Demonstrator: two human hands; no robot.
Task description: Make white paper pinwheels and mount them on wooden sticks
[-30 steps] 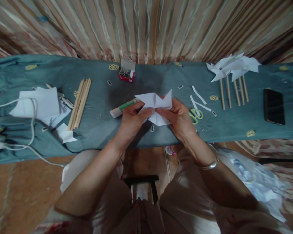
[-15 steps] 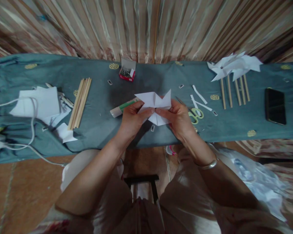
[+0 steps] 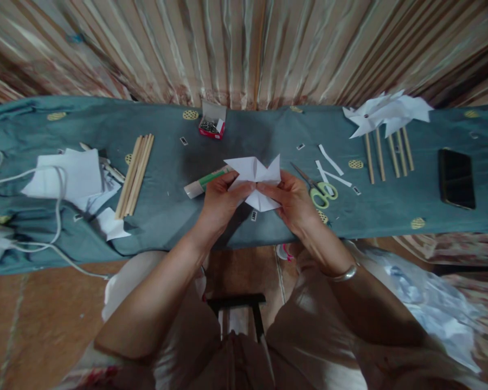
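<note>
A white folded paper pinwheel [image 3: 255, 174] is held above the teal-covered table [image 3: 166, 206], between both of my hands. My left hand [image 3: 222, 201] pinches its left side near the centre. My right hand [image 3: 293, 201] pinches its right side, thumb and fingers pressed at the middle. A glue stick [image 3: 203, 182] with a green label lies just left of my left hand. Green-handled scissors [image 3: 317, 190] lie just right of my right hand.
A red box of pins [image 3: 211, 127] stands at the back. Wooden sticks [image 3: 137, 172] and white paper sheets [image 3: 69, 174] lie left, with a white cable [image 3: 32, 238]. Finished pinwheels on sticks [image 3: 386, 130] and a black phone [image 3: 455, 177] lie right. Paper strips [image 3: 331, 162] are scattered.
My right hand has shifted slightly left along the pinwheel, uncovering more of the scissors. The paper's right tip sits a little lower. The view has shifted slightly.
</note>
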